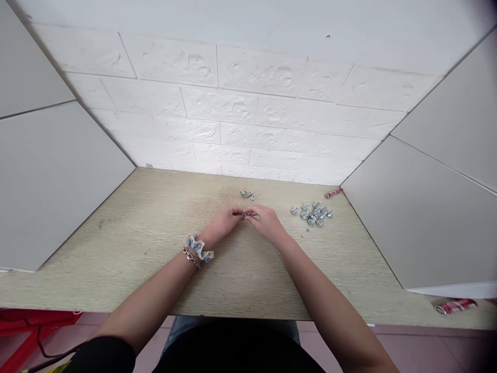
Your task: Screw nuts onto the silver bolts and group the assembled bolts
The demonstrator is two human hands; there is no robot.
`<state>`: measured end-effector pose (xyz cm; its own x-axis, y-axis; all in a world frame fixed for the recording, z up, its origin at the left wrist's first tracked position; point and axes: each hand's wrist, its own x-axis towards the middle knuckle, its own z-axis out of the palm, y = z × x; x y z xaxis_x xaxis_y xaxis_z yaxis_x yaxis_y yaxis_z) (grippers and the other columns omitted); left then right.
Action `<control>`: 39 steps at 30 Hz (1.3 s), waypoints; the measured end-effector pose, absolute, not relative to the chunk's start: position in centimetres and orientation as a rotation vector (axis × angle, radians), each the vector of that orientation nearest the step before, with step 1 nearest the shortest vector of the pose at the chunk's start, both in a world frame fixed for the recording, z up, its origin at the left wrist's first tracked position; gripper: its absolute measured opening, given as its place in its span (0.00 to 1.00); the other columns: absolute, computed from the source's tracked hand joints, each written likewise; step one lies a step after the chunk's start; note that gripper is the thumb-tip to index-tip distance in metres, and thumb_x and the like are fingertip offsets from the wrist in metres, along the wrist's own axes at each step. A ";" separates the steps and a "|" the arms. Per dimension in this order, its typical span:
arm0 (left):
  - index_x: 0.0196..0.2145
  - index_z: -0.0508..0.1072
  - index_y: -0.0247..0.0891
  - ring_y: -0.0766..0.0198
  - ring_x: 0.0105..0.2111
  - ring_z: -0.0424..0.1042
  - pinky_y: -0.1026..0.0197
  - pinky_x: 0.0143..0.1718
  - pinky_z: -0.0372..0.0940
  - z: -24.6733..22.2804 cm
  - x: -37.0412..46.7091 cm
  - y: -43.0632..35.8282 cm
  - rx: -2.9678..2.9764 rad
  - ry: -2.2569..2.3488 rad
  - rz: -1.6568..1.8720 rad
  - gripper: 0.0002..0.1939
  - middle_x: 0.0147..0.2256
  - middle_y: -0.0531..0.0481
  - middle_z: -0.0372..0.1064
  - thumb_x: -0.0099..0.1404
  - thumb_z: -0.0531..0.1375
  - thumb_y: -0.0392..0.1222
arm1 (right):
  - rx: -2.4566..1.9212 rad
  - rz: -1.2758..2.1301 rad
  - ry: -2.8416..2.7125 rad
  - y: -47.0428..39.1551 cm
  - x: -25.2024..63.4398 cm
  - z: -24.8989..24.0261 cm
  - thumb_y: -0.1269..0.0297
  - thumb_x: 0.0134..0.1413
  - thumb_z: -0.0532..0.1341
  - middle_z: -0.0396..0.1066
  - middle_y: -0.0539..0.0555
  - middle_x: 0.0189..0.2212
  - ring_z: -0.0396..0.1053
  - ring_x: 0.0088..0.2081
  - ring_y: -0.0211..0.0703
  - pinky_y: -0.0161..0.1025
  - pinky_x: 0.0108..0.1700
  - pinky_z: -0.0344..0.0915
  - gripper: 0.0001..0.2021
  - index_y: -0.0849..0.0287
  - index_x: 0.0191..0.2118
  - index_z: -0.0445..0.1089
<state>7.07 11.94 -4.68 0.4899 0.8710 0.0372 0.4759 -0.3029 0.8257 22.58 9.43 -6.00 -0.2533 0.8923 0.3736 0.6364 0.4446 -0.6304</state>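
My left hand [225, 220] and my right hand [265, 220] meet fingertip to fingertip just above the table. Between them they pinch a small metal bolt [245, 214], mostly covered by the fingers. Just beyond my hands lies a small group of silver bolts [249, 195]. To the right of my right hand sits a larger pile of silver bolts with washers [313, 213], some resting on one another. A scrunchie [200, 247] and a chain bracelet [191, 257] circle my left wrist.
The wooden table [135, 233] meets a white brick-patterned wall [238, 109]. Grey panels [66, 181] stand at both sides. One red cylinder [334, 193] lies by the right panel, another red cylinder [456, 306] near the front right edge. Reddish specks mark the tabletop beyond my left hand.
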 end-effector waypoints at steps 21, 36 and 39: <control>0.39 0.75 0.40 0.59 0.37 0.69 0.61 0.40 0.60 -4.7 7.0 12.1 1.996 1.072 0.597 0.15 0.37 0.53 0.72 0.59 0.52 0.46 | -1.416 0.646 -1.780 9.6 22.3 -6.7 0.63 0.50 0.57 0.69 0.50 0.28 0.66 0.31 0.37 0.35 0.35 0.62 0.07 0.59 0.33 0.67; 0.37 0.75 0.36 0.67 0.25 0.64 0.65 0.29 0.58 -5.4 6.7 12.5 1.782 1.136 0.565 0.14 0.24 0.54 0.68 0.57 0.54 0.44 | -1.293 0.408 -1.983 9.2 22.2 -6.0 0.73 0.51 0.54 0.69 0.52 0.36 0.65 0.39 0.38 0.37 0.43 0.61 0.10 0.58 0.39 0.69; 0.37 0.75 0.36 0.63 0.31 0.67 0.63 0.35 0.59 -5.2 6.8 12.5 1.835 1.104 0.593 0.14 0.30 0.53 0.72 0.57 0.54 0.44 | -1.282 0.389 -1.979 9.2 22.2 -6.1 0.73 0.51 0.54 0.69 0.52 0.37 0.65 0.40 0.38 0.37 0.43 0.62 0.11 0.57 0.39 0.70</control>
<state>6.82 12.47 -5.24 0.4892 0.8712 -0.0410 0.4464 -0.2097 0.8699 22.22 9.22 -6.07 -0.2321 0.8801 0.4142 0.6576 0.4558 -0.5999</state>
